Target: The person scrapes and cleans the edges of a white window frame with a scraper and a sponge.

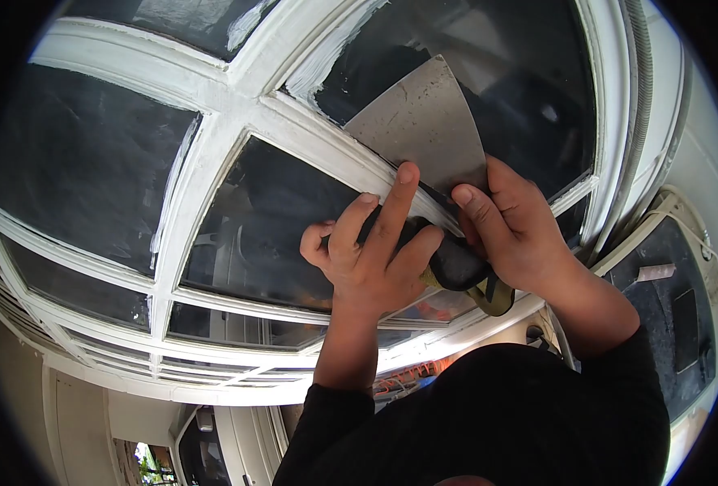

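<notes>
A wide putty knife [424, 121] with a scuffed metal blade lies tilted against the white window frame, over a dark glass pane. Its handle [456, 263] is black with olive-yellow parts. My left hand [375, 251] is at the handle, thumb across it, the index fingertip against the blade's lower edge and the other fingers spread and bent. How firmly it grips is partly hidden. My right hand [517, 223] pinches the blade near its narrow end, the thumb in front and the other fingers partly hidden behind.
Several dark panes [91, 162] sit between white bars [237, 105], with white smears along some glass edges. A grey ribbed conduit [639, 81] runs down the right. Below it a dark-topped surface [659, 300] holds a pale block [656, 272]. Orange coiled cord [408, 379] shows beneath the frame.
</notes>
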`<state>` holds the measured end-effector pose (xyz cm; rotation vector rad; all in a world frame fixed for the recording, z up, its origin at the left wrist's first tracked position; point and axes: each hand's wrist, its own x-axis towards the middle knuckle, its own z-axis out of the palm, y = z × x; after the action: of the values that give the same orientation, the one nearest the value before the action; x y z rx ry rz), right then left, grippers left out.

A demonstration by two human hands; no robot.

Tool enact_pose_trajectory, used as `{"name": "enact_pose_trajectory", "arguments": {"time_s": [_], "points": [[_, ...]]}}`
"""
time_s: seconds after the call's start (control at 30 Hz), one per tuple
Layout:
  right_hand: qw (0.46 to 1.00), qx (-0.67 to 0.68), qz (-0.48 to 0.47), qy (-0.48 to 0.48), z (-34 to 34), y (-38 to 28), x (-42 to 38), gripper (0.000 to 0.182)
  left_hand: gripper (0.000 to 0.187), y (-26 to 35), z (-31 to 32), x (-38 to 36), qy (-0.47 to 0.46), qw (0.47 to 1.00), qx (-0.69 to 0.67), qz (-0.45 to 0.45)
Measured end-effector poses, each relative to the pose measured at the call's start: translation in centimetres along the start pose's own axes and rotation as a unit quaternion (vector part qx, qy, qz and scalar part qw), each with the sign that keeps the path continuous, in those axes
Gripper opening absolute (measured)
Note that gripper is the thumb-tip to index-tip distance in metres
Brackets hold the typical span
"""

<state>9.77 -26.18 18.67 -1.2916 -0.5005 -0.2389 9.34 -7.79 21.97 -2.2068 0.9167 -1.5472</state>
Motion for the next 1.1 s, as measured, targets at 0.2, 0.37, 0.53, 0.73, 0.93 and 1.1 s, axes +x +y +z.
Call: {"name": "enact_pose_trajectory", "arguments": {"time_s": [0.2, 0.37, 0.53, 0.73, 0.93, 1.1], "points": [[1.000, 0.004, 0.011, -0.012, -0.2, -0.3, 0.0, 0.018, 0.023, -0.1, 0.2, -0.1, 0.008, 1.000, -0.001, -0.003], [1.000, -0.011, 0.000, -0.005, -0.2, -0.2, 0.3, 0.018, 0.024, 0.0, 0.1, 0.0, 0.001, 1.000, -0.006, -0.009], [1.000, -0.004, 0.014, -0.008, -0.8, -0.1, -0.4, 0.018, 0.024, -0.1, 0.2, 0.0, 0.006, 1.000, -0.008, 0.003], [0.995, 0.071, -0.052, 0.056, -2.6, 2.9, -2.6, 0.017, 0.019, -0.8, -0.3, -0.7, 0.049, 0.996, -0.062, 0.035], [0.995, 0.049, -0.085, 0.019, -2.4, 2.4, -4.6, 0.018, 0.016, -0.9, -1.2, -1.3, 0.071, 0.989, -0.125, 0.018], [0.994, 0.065, -0.071, 0.045, -2.3, 3.4, -5.5, 0.017, 0.027, -0.8, -1.9, 0.1, 0.088, 0.991, -0.089, -0.049]]}}
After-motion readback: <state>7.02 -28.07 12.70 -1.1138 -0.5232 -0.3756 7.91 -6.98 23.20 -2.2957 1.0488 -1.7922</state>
